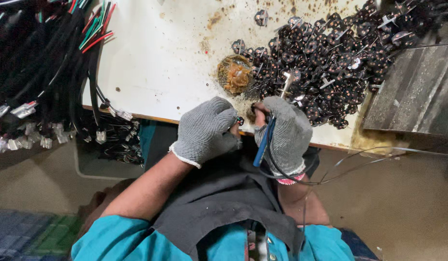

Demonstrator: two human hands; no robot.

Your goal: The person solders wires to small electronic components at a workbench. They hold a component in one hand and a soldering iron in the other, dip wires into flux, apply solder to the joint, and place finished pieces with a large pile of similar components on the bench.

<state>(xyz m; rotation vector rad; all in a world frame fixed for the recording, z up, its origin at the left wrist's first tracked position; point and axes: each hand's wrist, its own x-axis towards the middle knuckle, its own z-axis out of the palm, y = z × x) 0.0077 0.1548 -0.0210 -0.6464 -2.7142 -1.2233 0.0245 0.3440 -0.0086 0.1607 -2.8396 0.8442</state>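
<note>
Both my hands wear grey knit gloves and meet at the near edge of a stained white table (pixel 151 63). My right hand (pixel 285 133) grips a soldering iron with a blue handle (pixel 263 142); its thin black cord loops down over my lap. My left hand (pixel 205 129) pinches a small dark part (pixel 240 121) right beside the iron's tip. Just beyond my hands sits a small round tin of brownish flux (pixel 236 74).
A large heap of small black round parts with metal pins (pixel 337 53) covers the table's far right. Bundles of black cables with red and green wires and metal terminals (pixel 45 72) hang at the left. A grey slab (pixel 415 92) lies at the right.
</note>
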